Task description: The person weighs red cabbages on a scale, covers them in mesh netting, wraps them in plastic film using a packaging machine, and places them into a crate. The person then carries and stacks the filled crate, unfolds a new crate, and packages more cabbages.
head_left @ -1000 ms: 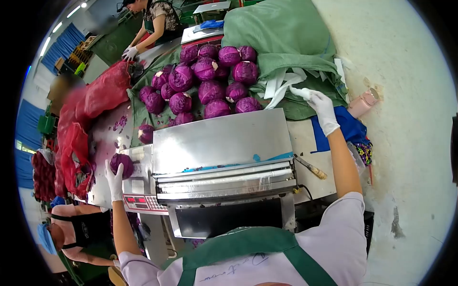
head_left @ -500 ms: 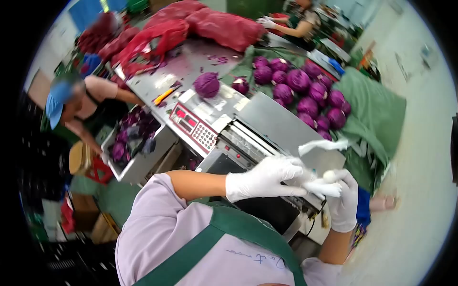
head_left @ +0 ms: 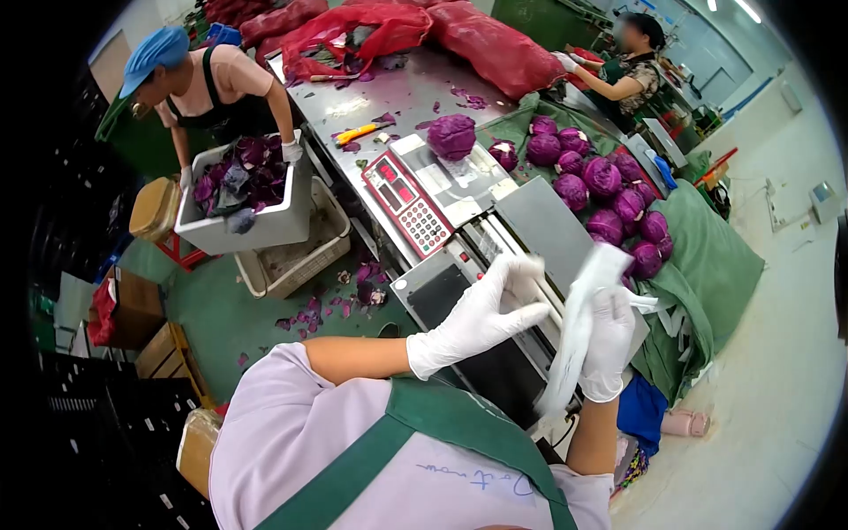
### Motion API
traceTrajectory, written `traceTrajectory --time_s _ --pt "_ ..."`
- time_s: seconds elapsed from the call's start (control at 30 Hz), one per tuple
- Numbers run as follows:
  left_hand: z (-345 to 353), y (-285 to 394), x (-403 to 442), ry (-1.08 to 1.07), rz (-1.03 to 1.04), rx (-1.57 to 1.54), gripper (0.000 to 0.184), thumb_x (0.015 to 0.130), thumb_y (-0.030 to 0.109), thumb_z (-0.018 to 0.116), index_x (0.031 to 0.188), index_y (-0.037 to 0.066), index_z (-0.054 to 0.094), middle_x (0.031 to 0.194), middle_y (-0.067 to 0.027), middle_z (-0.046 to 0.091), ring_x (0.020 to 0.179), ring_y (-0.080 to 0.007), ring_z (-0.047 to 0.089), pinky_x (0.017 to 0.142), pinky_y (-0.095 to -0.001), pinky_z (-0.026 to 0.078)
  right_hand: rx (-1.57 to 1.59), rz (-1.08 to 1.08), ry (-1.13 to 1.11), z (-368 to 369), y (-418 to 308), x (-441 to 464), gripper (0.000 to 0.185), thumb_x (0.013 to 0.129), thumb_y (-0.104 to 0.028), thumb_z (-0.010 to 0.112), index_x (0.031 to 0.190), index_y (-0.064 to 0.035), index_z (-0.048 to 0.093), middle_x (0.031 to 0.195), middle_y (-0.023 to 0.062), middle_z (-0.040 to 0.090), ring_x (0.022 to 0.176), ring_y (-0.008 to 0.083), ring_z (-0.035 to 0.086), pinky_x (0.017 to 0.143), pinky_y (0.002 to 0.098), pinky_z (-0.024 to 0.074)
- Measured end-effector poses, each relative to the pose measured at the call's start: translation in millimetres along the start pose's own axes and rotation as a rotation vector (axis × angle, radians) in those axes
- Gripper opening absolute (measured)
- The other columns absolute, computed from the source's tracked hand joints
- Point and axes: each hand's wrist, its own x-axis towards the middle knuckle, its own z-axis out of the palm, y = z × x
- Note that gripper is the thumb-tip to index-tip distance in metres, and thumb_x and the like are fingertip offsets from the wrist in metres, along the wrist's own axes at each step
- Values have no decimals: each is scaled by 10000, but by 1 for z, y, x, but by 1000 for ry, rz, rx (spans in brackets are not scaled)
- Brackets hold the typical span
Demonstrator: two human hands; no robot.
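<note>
My left hand (head_left: pixel 481 318), in a white glove, hovers over the wrapping machine (head_left: pixel 521 256) with thumb and fingers apart and nothing between them. My right hand (head_left: pixel 608 344), also gloved, is closed around a long white strip (head_left: pixel 579 318), which looks thin and soft but is blurred. One end of the strip rises above the fingers and the other hangs below. A purple cabbage (head_left: pixel 451 137) sits on the scale plate (head_left: pixel 481 181), behind the red-edged keypad panel (head_left: pixel 406 201).
Several purple cabbages (head_left: pixel 603 177) lie on green cloth (head_left: pixel 707 247) at the right. A yellow-handled knife (head_left: pixel 356 134) and red mesh sacks (head_left: pixel 495 53) are on the steel table. At left, a co-worker (head_left: pixel 231 88) grips a white bin (head_left: pixel 252 231) of leaves. Another person (head_left: pixel 627 79) stands at the back.
My hands have moved apart, and the strip now stretches out from my right hand. The co-worker has straightened and holds the leaf bin higher, above a crate. The view has shifted.
</note>
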Motion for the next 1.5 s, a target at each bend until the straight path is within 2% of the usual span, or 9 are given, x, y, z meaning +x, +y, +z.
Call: traceTrajectory --time_s 0.2,0.6,0.67,0.73,0.9,1.07,1.23,1.4,1.5 --pt "-39 -11 15 -67 -267 -215 466 874 92 640 1303 -2 484 1051 -104 648 984 -136 606 871 -266 479 -655 105 -610 34 -6 4 188 934 -151 578 993 7 661 788 44 628 735 110 565 697 261 475" --pt "-175 -24 81 -74 -324 -452 214 909 60 590 1111 -10 605 934 -102 689 849 -147 661 791 -260 518 -2155 217 -254 -165 78 131 334 762 -205 676 1090 -145 654 1277 158 542 1254 347 461 1006 502 395" --pt "-186 -21 95 -89 -348 -411 292 900 61 609 1182 -11 575 928 -93 680 860 -141 656 793 -263 517 -2419 -161 434 -197 78 157 363 782 -204 647 1135 -120 636 1299 168 533 1269 339 450 1013 541 374" --pt "-192 -21 110 -44 -272 -498 294 897 69 626 1173 -6 561 935 -86 667 889 -155 654 802 -274 519 -2170 -75 900 -121 38 179 475 792 -124 636 1262 -100 567 1268 177 556 1240 322 481 1006 512 396" --pt "-193 -38 148 10 -276 -642 245 901 153 649 1096 21 581 956 -94 658 852 -167 642 800 -305 520 -963 -416 -253 88 21 189 361 844 -34 579 1203 -40 615 1207 131 606 1183 264 528 1046 371 387" --pt "-182 -19 156 -37 -120 -424 155 896 64 613 1012 -9 686 1067 -59 605 943 -131 572 825 -250 456 97 11 -267 211 67 139 331 925 -120 610 1238 -15 590 1294 85 507 1138 189 530 978 291 437" --pt "-201 -24 164 204 691 509 144 913 63 590 988 -18 684 1150 -119 585 1010 -223 582 892 -323 454 -65 -90 -80 216 99 123 205 876 -157 693 1031 -35 640 1101 75 532 1041 155 517 923 296 418" --pt "-202 -41 158 191 457 34 152 956 98 527 1040 -18 579 1007 -105 639 950 -200 611 862 -306 475 -75 -28 -23 214 95 119 88 870 -37 635 928 -50 569 1172 117 537 1085 163 525 952 307 421" --pt "-204 -25 161 -43 -407 -684 168 994 141 470 1065 29 573 966 -53 606 887 -99 593 787 -256 493 131 513 165 227 52 123 69 887 -45 586 905 -20 525 1041 126 589 951 183 614 849 338 500"
